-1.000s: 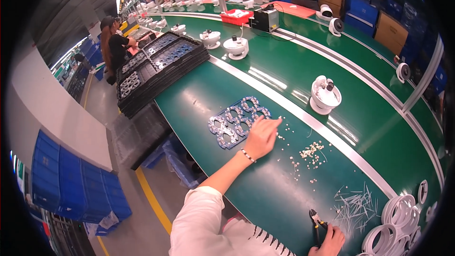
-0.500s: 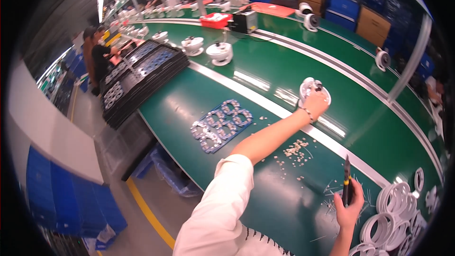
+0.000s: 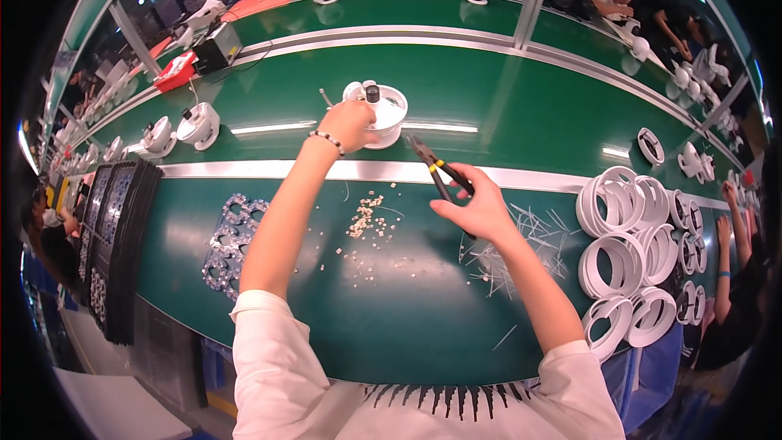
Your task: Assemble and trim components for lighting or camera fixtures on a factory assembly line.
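Observation:
My left hand point(image 3: 349, 125) is closed on the near left side of a round white camera housing point(image 3: 392, 120), just beyond the pale rail. A dark lens barrel point(image 3: 373, 94) stands up from the housing, and part of its left side is hidden by my fingers. In my right hand point(image 3: 482, 205) are cutting pliers point(image 3: 441, 168) with black and yellow handles. Their jaws point toward the housing but stay apart from it. Clipped white strips point(image 3: 529, 244) lie around and below my right hand. Small pale bits point(image 3: 366, 216) are scattered between my forearms.
Blue circuit board panels point(image 3: 232, 240) lie left of my left forearm. White rings point(image 3: 612, 265) are piled at the right edge. Black trays point(image 3: 122, 253) stack at far left. More white camera units point(image 3: 199, 126) stand on the green belt. Other people work across the line and at both sides.
My view has swung to the right. My right hand has brought the pliers forward from the strips toward the housing. My left hand stays on the housing.

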A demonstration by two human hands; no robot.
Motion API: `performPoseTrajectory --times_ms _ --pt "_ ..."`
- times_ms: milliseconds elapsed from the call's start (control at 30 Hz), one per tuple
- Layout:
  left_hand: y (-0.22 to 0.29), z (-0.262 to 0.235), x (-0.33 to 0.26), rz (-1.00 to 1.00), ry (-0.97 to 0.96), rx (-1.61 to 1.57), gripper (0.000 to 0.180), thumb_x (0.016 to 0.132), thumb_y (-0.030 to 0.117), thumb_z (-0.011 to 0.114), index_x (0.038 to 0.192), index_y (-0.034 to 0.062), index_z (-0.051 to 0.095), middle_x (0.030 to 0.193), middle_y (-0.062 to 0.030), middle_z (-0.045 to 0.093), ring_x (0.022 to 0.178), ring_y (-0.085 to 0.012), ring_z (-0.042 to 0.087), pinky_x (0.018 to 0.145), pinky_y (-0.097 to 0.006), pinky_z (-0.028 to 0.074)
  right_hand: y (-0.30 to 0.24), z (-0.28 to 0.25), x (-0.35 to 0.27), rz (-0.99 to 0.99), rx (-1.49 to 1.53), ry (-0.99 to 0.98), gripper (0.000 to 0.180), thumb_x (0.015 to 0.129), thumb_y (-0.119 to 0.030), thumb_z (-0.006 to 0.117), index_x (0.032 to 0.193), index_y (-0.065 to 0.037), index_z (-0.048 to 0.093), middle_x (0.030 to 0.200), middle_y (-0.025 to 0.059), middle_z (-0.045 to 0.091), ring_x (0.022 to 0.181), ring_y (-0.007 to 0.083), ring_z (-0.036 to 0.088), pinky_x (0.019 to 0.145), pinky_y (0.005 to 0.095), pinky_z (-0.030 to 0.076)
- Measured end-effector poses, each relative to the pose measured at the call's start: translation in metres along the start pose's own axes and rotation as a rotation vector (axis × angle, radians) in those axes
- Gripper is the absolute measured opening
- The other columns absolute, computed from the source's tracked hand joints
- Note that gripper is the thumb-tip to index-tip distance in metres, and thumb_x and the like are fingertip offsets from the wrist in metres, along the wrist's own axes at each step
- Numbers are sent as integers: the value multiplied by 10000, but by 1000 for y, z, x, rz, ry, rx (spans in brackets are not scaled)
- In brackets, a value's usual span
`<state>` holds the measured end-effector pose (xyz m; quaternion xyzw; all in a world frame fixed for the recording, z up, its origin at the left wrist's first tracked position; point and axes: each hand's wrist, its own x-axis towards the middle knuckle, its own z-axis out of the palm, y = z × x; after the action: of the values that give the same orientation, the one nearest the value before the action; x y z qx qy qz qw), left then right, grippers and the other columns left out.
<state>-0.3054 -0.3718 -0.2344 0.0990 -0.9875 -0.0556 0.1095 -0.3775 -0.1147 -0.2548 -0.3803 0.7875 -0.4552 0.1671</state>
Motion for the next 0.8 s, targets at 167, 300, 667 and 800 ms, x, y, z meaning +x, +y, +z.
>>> performPoseTrajectory --times_ms 167,300,667,800 --pt "2 -5 8 -6 -145 -59 242 634 116 696 862 42 663 856 -150 638 803 -301 607 751 -366 482 -9 7 29 9 -171 7 658 552 -317 692 1114 -20 524 978 127 524 914 280 528 792 358 440" --pt "3 7 17 -65 57 -29 113 692 53 592 775 35 667 760 -172 624 763 -326 601 728 -383 481 -4 18 42 -61 -327 60 659 554 -301 688 1117 -1 522 961 131 530 882 274 532 782 359 439" --pt "17 18 18 -135 371 -315 78 708 34 625 780 4 626 705 -141 635 647 -262 632 610 -315 501 -17 18 62 -106 -552 46 578 539 -287 685 1025 0 557 940 154 509 910 296 517 771 382 429" --pt "22 19 21 -144 363 -378 90 705 43 641 782 -1 624 711 -128 643 672 -233 645 617 -295 503 -16 18 65 -127 -595 85 540 544 -289 676 1003 -15 598 884 157 551 855 312 560 746 389 465"
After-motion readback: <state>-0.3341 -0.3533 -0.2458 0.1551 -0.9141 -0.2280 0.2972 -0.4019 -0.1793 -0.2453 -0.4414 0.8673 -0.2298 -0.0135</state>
